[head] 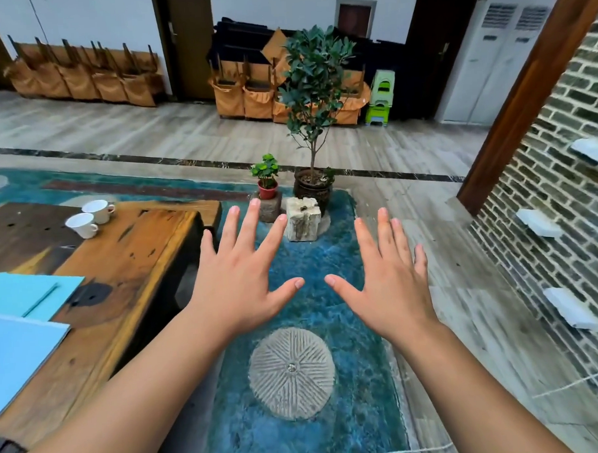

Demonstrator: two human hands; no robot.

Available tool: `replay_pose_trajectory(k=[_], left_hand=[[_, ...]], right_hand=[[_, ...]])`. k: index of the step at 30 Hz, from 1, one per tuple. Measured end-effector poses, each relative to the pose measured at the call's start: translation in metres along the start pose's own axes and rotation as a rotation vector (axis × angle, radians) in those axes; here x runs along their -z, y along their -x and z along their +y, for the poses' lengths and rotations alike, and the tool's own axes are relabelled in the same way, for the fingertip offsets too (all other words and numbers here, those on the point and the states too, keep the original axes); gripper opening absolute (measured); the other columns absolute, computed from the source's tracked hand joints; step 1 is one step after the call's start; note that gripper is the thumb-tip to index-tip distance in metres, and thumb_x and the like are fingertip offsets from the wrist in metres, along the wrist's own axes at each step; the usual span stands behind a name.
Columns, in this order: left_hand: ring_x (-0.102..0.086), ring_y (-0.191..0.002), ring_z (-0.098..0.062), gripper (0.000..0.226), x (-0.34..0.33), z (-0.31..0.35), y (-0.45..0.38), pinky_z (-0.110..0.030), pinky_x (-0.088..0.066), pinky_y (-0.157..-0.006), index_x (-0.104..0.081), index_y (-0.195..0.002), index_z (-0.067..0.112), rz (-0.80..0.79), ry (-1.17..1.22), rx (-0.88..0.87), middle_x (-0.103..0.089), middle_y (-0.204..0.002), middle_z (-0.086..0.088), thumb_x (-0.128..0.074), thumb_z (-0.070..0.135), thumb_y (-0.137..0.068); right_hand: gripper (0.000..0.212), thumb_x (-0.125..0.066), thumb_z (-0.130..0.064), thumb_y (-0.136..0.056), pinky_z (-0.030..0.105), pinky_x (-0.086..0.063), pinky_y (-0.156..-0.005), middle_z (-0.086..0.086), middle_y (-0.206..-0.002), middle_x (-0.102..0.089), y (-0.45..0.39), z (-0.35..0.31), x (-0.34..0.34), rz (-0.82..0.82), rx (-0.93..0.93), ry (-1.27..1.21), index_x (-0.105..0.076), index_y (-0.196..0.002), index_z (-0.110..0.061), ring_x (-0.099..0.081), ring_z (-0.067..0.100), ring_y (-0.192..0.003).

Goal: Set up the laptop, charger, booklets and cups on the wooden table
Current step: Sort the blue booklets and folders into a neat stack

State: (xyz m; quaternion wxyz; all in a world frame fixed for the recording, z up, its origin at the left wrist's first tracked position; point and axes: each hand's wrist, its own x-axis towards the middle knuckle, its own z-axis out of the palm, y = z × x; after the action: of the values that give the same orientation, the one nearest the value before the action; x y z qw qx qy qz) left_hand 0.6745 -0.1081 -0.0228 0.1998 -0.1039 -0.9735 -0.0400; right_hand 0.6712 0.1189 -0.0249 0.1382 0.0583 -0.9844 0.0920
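Left hand (240, 280), right hand (385, 277) spread flat, empty, right of table (127, 254). Cups (91, 218), booklets (27, 306) on table. Blue floor (326, 259), brick wall (563, 197) beyond.

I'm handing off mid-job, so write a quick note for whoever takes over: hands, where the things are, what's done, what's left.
Left hand and right hand: both open, fingers spread, holding nothing, out over the blue floor beside the wooden table.
On the table: two white cups at the far end, two blue booklets at the near end.
Done: cups and booklets are on the table.
Left: laptop and charger, neither in view.
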Motion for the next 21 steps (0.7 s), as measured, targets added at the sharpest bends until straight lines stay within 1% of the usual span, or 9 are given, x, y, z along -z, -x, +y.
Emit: replay_pose_trajectory(k=[5, 10, 12, 16, 21], left_hand=[[-0.004, -0.150, -0.036, 0.090, -0.027, -0.029, -0.046, -0.065, -0.021, -0.110, -0.004, -0.155, 0.036, -0.034, 0.005, -0.037, 0.002, -0.165, -0.009, -0.026, 0.081, -0.080], [0.003, -0.151, -0.034, 0.092, -0.045, -0.048, -0.081, -0.063, -0.018, -0.112, 0.002, -0.155, 0.036, -0.085, 0.015, -0.055, 0.009, -0.165, -0.006, -0.020, 0.083, -0.079], [0.003, -0.151, -0.034, 0.092, -0.053, -0.053, -0.092, -0.062, -0.018, -0.112, 0.003, -0.154, 0.037, -0.098, 0.025, -0.051, 0.009, -0.165, -0.006, -0.018, 0.083, -0.078], [0.001, -0.151, -0.034, 0.091, -0.071, -0.057, -0.117, -0.063, -0.018, -0.112, 0.002, -0.155, 0.036, -0.125, 0.034, -0.066, 0.007, -0.165, -0.007, -0.020, 0.083, -0.079], [0.003, -0.151, -0.033, 0.090, -0.104, -0.059, -0.163, -0.063, -0.017, -0.112, 0.005, -0.154, 0.038, -0.139, 0.010, -0.069, 0.008, -0.165, -0.005, -0.023, 0.082, -0.080]], right_hand=[[0.093, -0.024, -0.081, -0.080, 0.056, -0.002, -0.119, -0.002, -0.163, 0.021, -0.043, -0.014, -0.027, -0.022, -0.031, 0.009, 0.007, -0.154, -0.035, 0.018, 0.018, -0.151], [0.093, -0.022, -0.083, -0.078, 0.055, -0.001, -0.118, -0.003, -0.163, 0.022, -0.074, -0.018, -0.042, -0.058, -0.051, 0.011, 0.007, -0.154, -0.036, 0.019, 0.017, -0.150], [0.094, -0.021, -0.083, -0.078, 0.055, 0.000, -0.118, -0.003, -0.163, 0.022, -0.087, -0.016, -0.048, -0.065, -0.055, 0.010, 0.006, -0.154, -0.036, 0.019, 0.017, -0.150], [0.095, -0.014, -0.085, -0.075, 0.054, 0.001, -0.119, -0.003, -0.164, 0.020, -0.117, -0.006, -0.065, -0.086, -0.060, 0.007, 0.006, -0.154, -0.036, 0.018, 0.017, -0.150], [0.094, -0.017, -0.084, -0.076, 0.054, 0.001, -0.119, -0.003, -0.163, 0.022, -0.171, 0.018, -0.094, -0.124, -0.042, -0.009, 0.008, -0.153, -0.036, 0.018, 0.017, -0.150]])
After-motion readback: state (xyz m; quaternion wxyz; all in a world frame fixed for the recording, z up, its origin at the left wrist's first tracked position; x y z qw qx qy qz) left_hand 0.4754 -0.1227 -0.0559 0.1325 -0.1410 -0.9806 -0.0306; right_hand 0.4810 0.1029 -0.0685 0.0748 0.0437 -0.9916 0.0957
